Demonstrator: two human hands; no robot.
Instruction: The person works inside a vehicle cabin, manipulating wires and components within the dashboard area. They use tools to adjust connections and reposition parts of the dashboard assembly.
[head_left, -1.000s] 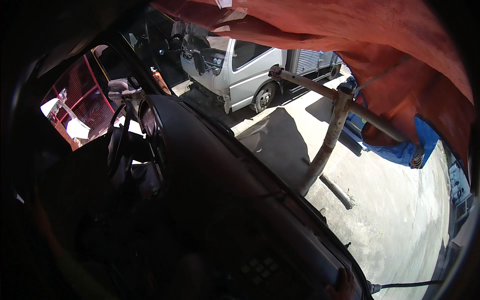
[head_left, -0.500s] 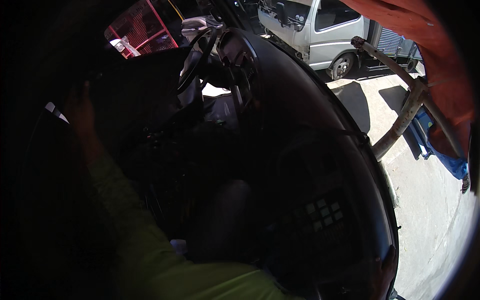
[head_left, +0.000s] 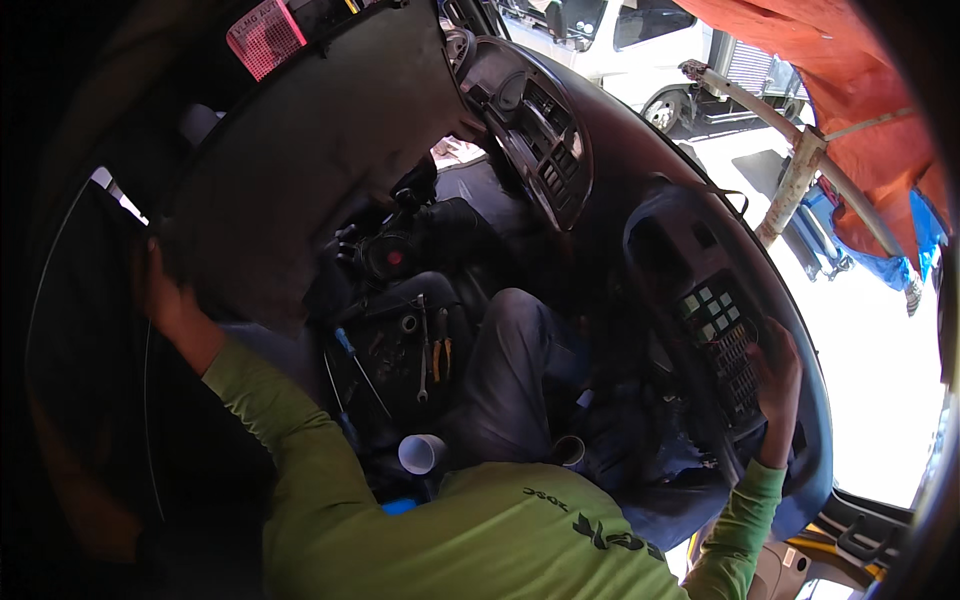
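My left hand [head_left: 170, 300] grips the lower left edge of a large dark panel [head_left: 300, 150] at the upper left. My right hand [head_left: 775, 365] rests on the right part of the curved dashboard [head_left: 620, 130], fingers slightly bent beside an exposed fuse box [head_left: 730, 365]. Below the panel lie blue screwdrivers [head_left: 348, 345], a wrench [head_left: 422, 360], yellow-handled pliers [head_left: 445, 345] and a small ring-shaped part [head_left: 408, 323]. A white cup [head_left: 421, 454] is near my body, close to my bent leg [head_left: 515, 370] in dark trousers.
Outside at upper right are a light-coloured truck [head_left: 650, 30], a rusty metal post with crossbar [head_left: 795, 180], an orange tarp [head_left: 840, 50] and blue sheeting [head_left: 930, 220]. A red mesh frame [head_left: 265, 40] shows beyond the panel. A dashboard vent section [head_left: 545, 150] sits at centre.
My view has swung toward the cab interior, now brighter. Both arms have come into fuller view. My right hand appears higher along the dashboard; my left stays at the panel's side.
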